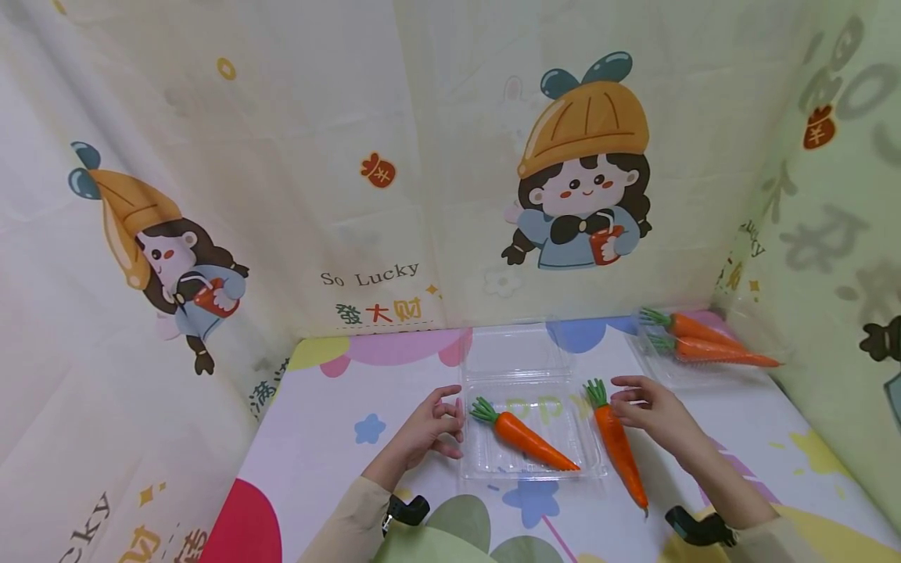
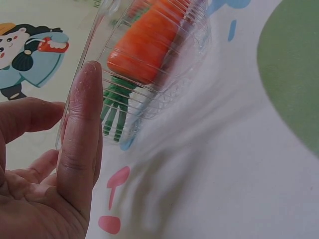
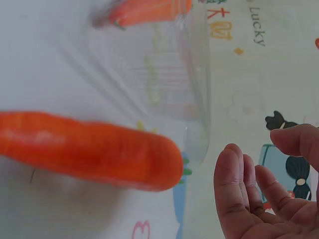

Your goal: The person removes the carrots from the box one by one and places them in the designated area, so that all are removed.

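Observation:
A clear plastic clamshell box (image 1: 486, 461) lies on the table with its lid (image 1: 517, 352) folded open toward the back. One orange toy carrot (image 1: 531, 442) with green tops rests inside it at a slant. My left hand (image 1: 425, 426) is at the box's left side, fingers loosely bent; in the left wrist view a finger (image 2: 79, 124) stands right at the clear wall. A second carrot (image 1: 619, 450) lies just right of the box, its tip toward me. Beside its green top hovers my right hand (image 1: 655, 414), fingers relaxed with nothing between them.
At the back right corner, another clear box (image 1: 679, 375) contains two carrots (image 1: 704, 336). Cartoon-printed cloth walls (image 1: 450, 195) enclose the table's back and sides. The table's cover (image 1: 331, 453) carries coloured shapes.

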### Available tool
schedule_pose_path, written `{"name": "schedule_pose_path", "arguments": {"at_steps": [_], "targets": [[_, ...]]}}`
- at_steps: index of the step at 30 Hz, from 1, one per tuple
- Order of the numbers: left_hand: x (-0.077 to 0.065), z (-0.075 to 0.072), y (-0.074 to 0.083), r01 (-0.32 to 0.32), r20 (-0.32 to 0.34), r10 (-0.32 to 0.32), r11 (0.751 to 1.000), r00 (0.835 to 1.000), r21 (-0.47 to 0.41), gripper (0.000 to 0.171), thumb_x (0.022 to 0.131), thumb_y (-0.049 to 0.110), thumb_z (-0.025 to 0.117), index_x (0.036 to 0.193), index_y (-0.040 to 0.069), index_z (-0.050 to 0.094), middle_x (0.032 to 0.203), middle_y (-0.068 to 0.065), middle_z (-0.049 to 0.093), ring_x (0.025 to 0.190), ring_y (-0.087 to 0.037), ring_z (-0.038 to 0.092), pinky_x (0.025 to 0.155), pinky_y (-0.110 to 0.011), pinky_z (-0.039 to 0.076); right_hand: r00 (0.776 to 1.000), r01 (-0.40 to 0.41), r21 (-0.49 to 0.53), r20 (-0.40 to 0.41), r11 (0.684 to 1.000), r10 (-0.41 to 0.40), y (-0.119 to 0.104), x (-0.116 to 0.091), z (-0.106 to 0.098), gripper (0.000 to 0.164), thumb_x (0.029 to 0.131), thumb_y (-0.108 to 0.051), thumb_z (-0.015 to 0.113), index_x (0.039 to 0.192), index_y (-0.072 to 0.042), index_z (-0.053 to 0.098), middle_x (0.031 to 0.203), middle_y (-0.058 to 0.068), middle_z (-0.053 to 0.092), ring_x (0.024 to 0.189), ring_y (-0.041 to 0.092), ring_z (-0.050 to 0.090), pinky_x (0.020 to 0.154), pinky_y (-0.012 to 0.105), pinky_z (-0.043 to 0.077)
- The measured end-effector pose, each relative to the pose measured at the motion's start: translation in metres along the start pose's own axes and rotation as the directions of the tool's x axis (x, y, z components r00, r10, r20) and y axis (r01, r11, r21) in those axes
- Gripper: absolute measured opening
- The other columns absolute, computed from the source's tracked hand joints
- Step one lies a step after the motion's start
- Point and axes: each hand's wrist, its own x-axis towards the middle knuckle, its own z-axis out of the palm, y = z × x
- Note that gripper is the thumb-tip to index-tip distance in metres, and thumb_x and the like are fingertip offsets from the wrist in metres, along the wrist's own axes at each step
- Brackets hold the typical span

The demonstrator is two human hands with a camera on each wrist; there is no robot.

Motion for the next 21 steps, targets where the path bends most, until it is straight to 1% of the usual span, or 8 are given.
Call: {"name": "schedule_pose_path", "arguments": {"at_steps": [3, 8, 13, 16, 21], "targets": [[0.0, 0.0, 0.0, 0.001, -0.001, -0.001, 1.0, 1.0, 0.002, 0.07, 0.096, 0.004, 0.067, 0.157, 0.016, 0.035, 0.111, -0.012, 0.061, 0.077, -0.019, 0.067, 0.061, -0.035, 0.062, 1.0, 0.02, -0.009, 0.0, 1.0, -0.02, -0.007, 0.001, 0.006, 0.062, 0.1, -0.028, 0.069, 0.148, 0.003, 0.044, 0.128, 0.025, 0.062, 0.104, 0.029, 0.067, 0.087, 0.037, 0.062], [0.0, 0.0, 0.0, 0.003, -0.001, -0.003, 1.0, 1.0, 0.003, 0.07, 0.096, 0.004, 0.067, 0.157, 0.016, 0.035, 0.114, -0.015, 0.061, 0.077, -0.019, 0.067, 0.061, -0.035, 0.062, 0.999, 0.035, -0.037, -0.009, 0.999, -0.035, -0.017, 0.002, 0.017, 0.06, 0.098, -0.031, 0.071, 0.144, 0.001, 0.049, 0.126, 0.022, 0.064, 0.102, 0.024, 0.065, 0.087, 0.038, 0.062], [0.0, -0.001, 0.001, 0.002, 0.001, -0.002, 1.0, 1.0, 0.001, 0.071, 0.096, 0.004, 0.067, 0.158, 0.016, 0.034, 0.113, -0.014, 0.061, 0.077, -0.019, 0.067, 0.061, -0.035, 0.062, 0.998, 0.06, -0.024, -0.011, 0.998, -0.061, -0.023, 0.006, 0.029, 0.056, 0.096, -0.027, 0.073, 0.141, -0.001, 0.053, 0.121, 0.017, 0.068, 0.101, 0.024, 0.067, 0.084, 0.031, 0.061], [0.0, -0.001, 0.001, -0.001, 0.004, 0.001, 1.0, 1.0, -0.003, 0.072, 0.095, 0.004, 0.067, 0.158, 0.014, 0.034, 0.112, -0.013, 0.061, 0.077, -0.019, 0.067, 0.061, -0.035, 0.062, 0.997, 0.082, -0.02, 0.002, 0.996, -0.082, -0.027, 0.008, 0.036, 0.055, 0.095, -0.025, 0.074, 0.141, -0.002, 0.054, 0.119, 0.016, 0.069, 0.1, 0.024, 0.068, 0.083, 0.029, 0.061], [0.0, -0.001, 0.001, 0.004, 0.004, -0.004, 1.0, 1.0, 0.003, 0.072, 0.095, 0.005, 0.067, 0.158, 0.014, 0.034, 0.113, -0.014, 0.061, 0.077, -0.019, 0.067, 0.061, -0.035, 0.062, 0.996, 0.088, -0.006, 0.032, 0.996, -0.088, -0.034, 0.009, 0.05, 0.055, 0.093, -0.023, 0.075, 0.14, -0.002, 0.054, 0.119, 0.016, 0.069, 0.099, 0.024, 0.069, 0.084, 0.035, 0.063]]}}
